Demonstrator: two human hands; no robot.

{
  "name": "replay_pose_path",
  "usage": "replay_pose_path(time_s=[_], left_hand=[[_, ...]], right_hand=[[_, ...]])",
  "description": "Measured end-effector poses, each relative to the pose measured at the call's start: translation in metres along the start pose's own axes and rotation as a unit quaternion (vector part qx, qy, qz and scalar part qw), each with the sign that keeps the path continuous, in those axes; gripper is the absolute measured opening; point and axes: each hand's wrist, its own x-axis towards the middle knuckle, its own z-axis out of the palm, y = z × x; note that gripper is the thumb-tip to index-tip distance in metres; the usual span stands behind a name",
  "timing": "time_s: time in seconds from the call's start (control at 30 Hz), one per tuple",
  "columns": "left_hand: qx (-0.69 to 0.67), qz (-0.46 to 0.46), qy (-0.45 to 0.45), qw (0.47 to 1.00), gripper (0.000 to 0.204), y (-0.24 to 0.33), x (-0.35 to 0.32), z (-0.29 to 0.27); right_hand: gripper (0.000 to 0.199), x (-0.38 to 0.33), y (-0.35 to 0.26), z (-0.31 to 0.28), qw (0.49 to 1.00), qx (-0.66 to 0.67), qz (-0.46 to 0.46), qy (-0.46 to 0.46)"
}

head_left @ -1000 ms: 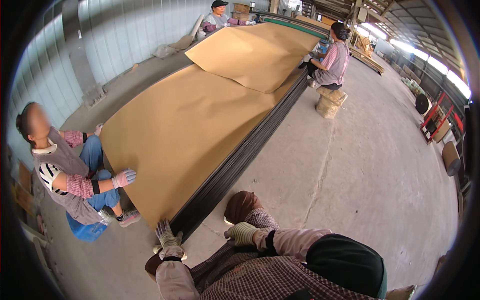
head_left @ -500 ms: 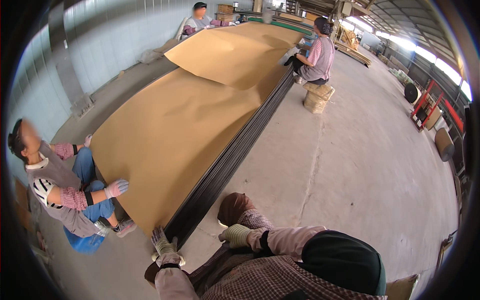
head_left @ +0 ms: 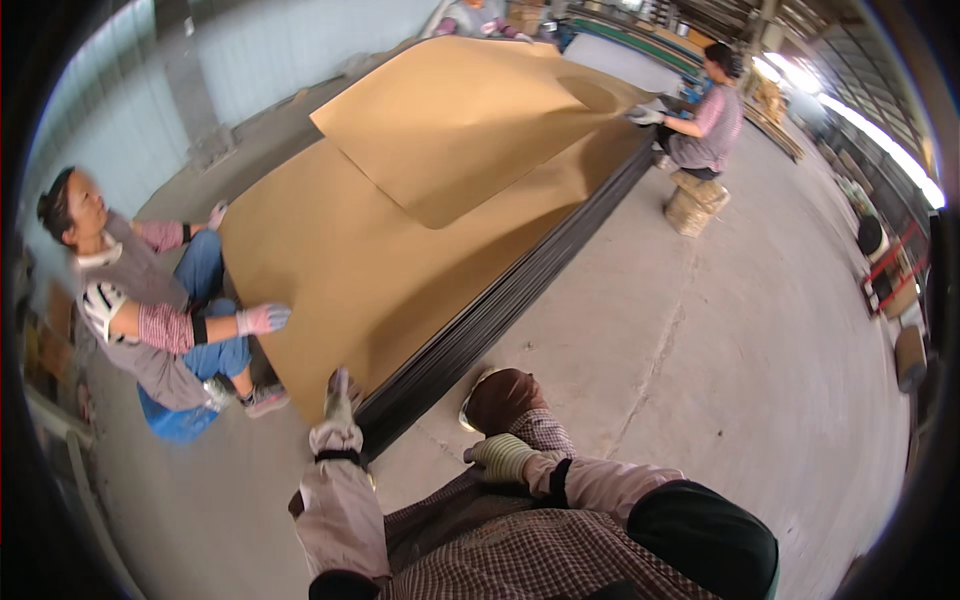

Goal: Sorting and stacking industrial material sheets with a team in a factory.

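A tall stack of large flat sheets, with dark layered edges (head_left: 520,285) and a brown top sheet (head_left: 300,260), stretches away from me. My left hand (head_left: 340,408), in a light work glove, reaches out over the stack's near corner, fingers extended and slightly blurred; no object shows in it. My right hand (head_left: 500,458), in a striped glove, rests by my lap beside my bent knee (head_left: 508,400), its fingers lying loosely with nothing visible in them. Farther along, a loose brown sheet (head_left: 450,130) lies partly raised and rippled over the stack.
At the left, a seated co-worker (head_left: 140,290) lays a gloved hand on the sheet. Another on a wrapped stool (head_left: 692,203) at the right grips the loose sheet's edge; a third person (head_left: 470,18) is at the far end. A red metal frame (head_left: 890,270) stands far right.
The loose brown sheet has come nearer along the stack, and the right-hand co-worker's hands have risen to its edge. My left arm stretches farther forward. My view has shifted.
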Motion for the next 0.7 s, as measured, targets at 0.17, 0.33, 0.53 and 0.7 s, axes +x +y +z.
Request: replay_pose_path(time_s=[0.17,0.33,0.53,0.7], left_hand=[[-0.131,-0.077,0.049,0.987,0.096,0.016,0.025,0.027],[-0.218,-0.081,0.068,0.970,0.113,0.001,0.069,-0.016],[-0.189,-0.143,0.130,0.963,0.090,0.032,0.059,-0.034],[-0.003,-0.113,0.002,0.994,0.077,0.022,0.032,-0.059]], right_hand=[[0.036,0.004,0.017,0.011,0.999,-0.003,-0.022,0.036],[0.040,0.007,0.012,0.008,0.999,-0.007,-0.020,0.038],[0.037,0.017,0.017,0.017,0.999,-0.034,-0.002,0.026],[0.035,0.021,0.009,0.012,0.998,-0.042,-0.012,0.038]])
